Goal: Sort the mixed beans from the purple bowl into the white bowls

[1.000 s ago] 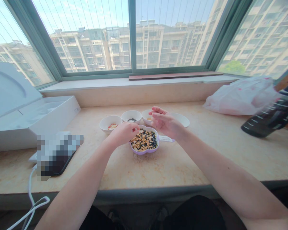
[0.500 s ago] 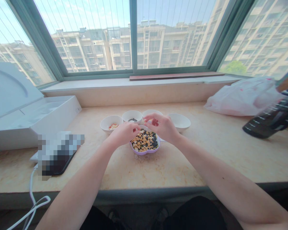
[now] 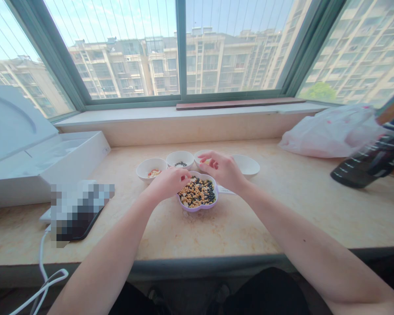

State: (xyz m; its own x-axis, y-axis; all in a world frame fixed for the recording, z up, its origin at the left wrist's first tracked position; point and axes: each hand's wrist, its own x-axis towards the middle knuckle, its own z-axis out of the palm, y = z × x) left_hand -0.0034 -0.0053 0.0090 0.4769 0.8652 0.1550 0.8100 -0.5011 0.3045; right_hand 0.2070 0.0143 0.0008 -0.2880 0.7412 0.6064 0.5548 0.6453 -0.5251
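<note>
On a marbled counter point(image 3: 190, 238), a lilac bowl point(image 3: 197, 209) of beans point(image 3: 198, 192) has room at six o'clock, toward the front edge point(image 3: 197, 260). At the bowl's ten, the left hand point(image 3: 170, 180) curls; at one, the right hand point(image 3: 223, 168) hovers half-curled, either grip impossible to tell.

The single view looks from the wearer's head, above and behind the left hand point(image 3: 167, 183) and right hand point(image 3: 226, 169), facing forward and down. It sits close enough for both forearms point(image 3: 284, 227) to fill the foreground, yet reaches the box point(image 3: 75, 164) left of the left hand, the bottle point(image 3: 364, 164) right of the right, and the window point(image 3: 181, 57) beyond.
</note>
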